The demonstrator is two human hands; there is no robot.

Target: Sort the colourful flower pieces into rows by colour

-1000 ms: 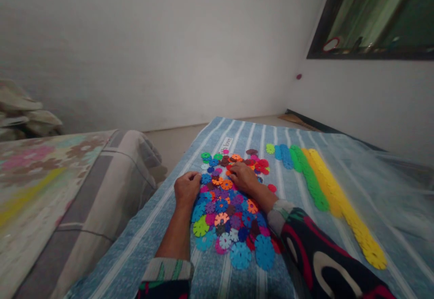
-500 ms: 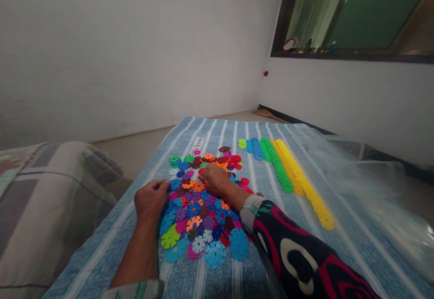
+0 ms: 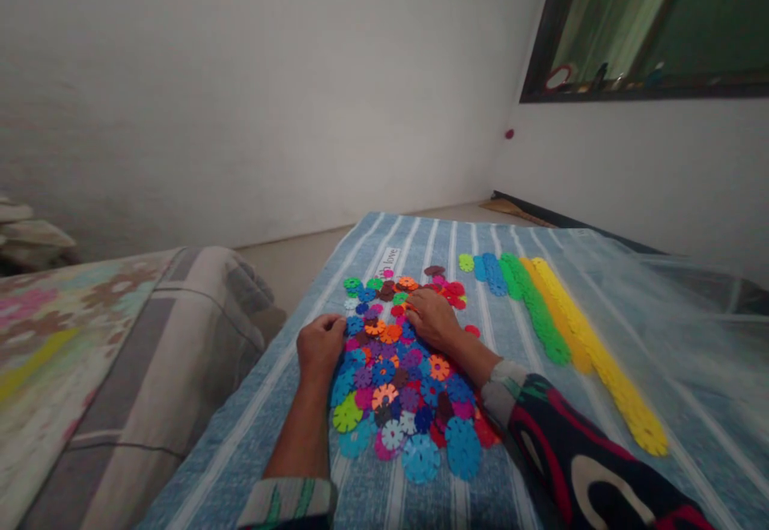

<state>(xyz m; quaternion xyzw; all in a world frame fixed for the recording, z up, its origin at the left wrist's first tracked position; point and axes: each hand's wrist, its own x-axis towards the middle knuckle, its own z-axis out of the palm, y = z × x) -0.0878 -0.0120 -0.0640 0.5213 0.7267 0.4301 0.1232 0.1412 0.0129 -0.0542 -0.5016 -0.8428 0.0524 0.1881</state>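
Observation:
A heap of notched plastic discs [image 3: 384, 371] in many colours lies spread on the striped blue tablecloth [image 3: 240, 442]. At the heap's left edge is my left hand [image 3: 321, 343], its fingers curled in and pressed together; whatever lies between them is hidden. My right hand [image 3: 433, 319] reaches over the far part of the heap, with bent fingers close together among red, green and orange discs. Its fingertips are partly hidden, so I cannot make out what they pinch. To the right lie overlapping rows of green discs [image 3: 537, 314], orange discs [image 3: 561, 322] and yellow discs [image 3: 601, 354].
Shorter rows of blue discs [image 3: 495, 275] and a yellow-green disc [image 3: 466, 262] sit at the far end. Clear plastic sheeting [image 3: 678, 306] covers the right side of the table. A cloth-covered seat [image 3: 174, 338] stands at the left, and a white wall [image 3: 288, 106] rises behind.
My view has turned left, so everything appears further right. Both hands stay at about the same places on the heap, the right fingers shifting slightly among the discs.

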